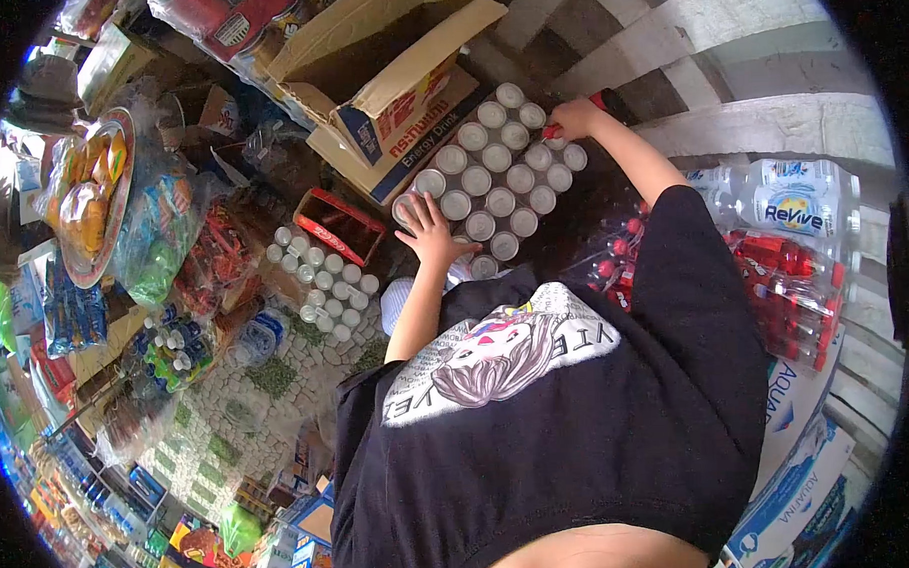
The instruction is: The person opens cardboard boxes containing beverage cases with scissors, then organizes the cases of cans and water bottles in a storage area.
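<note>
Fingers spread, my left hand (430,235) lies over the tops of silver-lidded drink cans (479,180) at the near left end of their block. The cans stand upright in tight rows. At the far right end of the block, my right hand (574,120) has its fingers bent around something with a red part, next to the cans; its kind is hidden. An open cardboard carton (378,96) marked "Energy Drink" stands just left of the block.
Left of the block are a red Coca-Cola box (340,226) and a smaller group of white-topped cans (324,279). Wrapped ReVive bottles (792,210) and red-drink bottles (790,292) lie to the right, above Aquafina boxes (793,508). Bagged goods (157,229) crowd the left.
</note>
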The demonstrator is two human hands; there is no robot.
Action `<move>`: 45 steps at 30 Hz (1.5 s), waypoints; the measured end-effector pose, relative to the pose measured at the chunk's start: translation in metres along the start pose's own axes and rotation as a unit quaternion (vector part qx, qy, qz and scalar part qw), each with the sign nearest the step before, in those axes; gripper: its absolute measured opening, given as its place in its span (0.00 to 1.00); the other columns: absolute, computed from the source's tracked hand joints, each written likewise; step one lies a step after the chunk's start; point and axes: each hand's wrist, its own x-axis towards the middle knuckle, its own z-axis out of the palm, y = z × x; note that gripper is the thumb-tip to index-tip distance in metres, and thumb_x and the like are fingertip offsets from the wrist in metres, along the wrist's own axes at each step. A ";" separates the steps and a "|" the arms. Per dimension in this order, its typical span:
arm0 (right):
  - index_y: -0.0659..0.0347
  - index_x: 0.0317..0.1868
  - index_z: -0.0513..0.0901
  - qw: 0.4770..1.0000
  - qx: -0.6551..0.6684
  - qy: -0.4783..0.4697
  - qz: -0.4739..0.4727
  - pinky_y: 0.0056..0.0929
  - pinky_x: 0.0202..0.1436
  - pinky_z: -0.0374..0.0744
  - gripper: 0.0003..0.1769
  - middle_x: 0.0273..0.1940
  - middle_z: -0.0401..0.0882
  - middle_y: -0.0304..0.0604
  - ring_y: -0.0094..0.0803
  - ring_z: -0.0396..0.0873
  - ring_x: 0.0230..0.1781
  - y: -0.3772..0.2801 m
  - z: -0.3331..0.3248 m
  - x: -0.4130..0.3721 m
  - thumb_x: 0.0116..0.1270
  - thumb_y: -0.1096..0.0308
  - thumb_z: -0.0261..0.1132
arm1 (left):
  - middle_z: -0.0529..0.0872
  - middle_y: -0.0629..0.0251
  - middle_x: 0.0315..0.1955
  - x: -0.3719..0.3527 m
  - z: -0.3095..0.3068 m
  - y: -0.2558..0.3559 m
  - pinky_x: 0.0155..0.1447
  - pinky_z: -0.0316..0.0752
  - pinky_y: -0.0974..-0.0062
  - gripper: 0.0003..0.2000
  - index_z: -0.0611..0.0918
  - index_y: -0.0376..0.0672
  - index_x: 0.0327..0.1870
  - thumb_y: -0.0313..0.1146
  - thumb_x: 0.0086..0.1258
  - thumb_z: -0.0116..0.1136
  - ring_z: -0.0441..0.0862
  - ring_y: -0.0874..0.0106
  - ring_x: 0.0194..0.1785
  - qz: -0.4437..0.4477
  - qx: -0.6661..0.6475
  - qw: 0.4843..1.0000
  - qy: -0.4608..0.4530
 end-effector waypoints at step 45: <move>0.53 0.43 0.74 0.992 -0.028 -0.023 0.119 0.39 0.43 0.70 0.21 0.44 0.72 0.46 0.40 0.71 0.44 0.012 -0.007 0.005 0.48 0.53 0.59 | 0.37 0.51 0.61 0.001 0.001 -0.002 0.52 0.49 0.40 0.65 0.41 0.40 0.61 0.59 0.16 0.65 0.32 0.51 0.64 -0.002 0.005 1.000 0.005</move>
